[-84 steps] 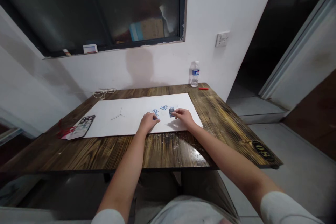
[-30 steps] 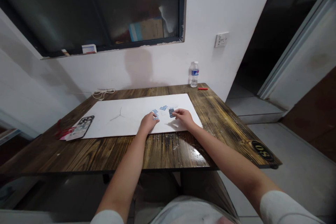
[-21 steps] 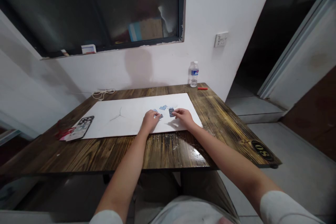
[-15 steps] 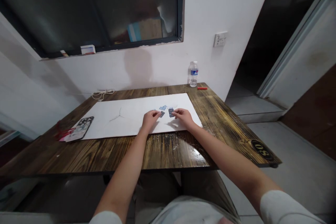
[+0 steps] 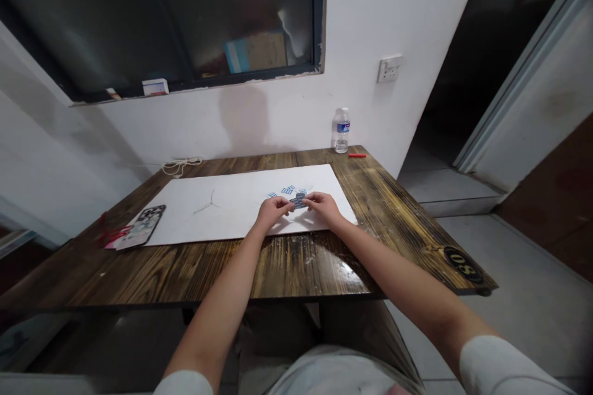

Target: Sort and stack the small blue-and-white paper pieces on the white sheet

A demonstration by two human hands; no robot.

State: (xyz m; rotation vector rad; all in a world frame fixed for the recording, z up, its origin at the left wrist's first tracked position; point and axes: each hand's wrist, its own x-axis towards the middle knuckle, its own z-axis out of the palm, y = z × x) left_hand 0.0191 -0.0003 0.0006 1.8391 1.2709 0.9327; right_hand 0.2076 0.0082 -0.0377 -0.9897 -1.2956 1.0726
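Observation:
My left hand (image 5: 274, 209) pinches a small dark blue piece (image 5: 293, 201) over the right part of a white board (image 5: 241, 197). Close beside it, my right hand (image 5: 324, 204) pinches another dark blue piece (image 5: 300, 197). The two pieces meet or overlap between my fingertips; whether they touch cannot be made out. Several small blue-and-white pieces (image 5: 288, 189) lie on the board just behind my hands. Thin dark lines (image 5: 211, 203) mark the board's left half.
The board lies on a dark wooden table (image 5: 185, 278). A phone-like patterned object (image 5: 151, 225) and red item (image 5: 113, 234) are at its left end. A white cable (image 5: 180, 165), a bottle (image 5: 341, 131) and a red pen-like stick (image 5: 357, 155) are at the back.
My left hand has moved right with its dark piece, which now meets the one in my right hand. A blue-and-white piece near my left hand shows more fully. My right hand has hardly moved.

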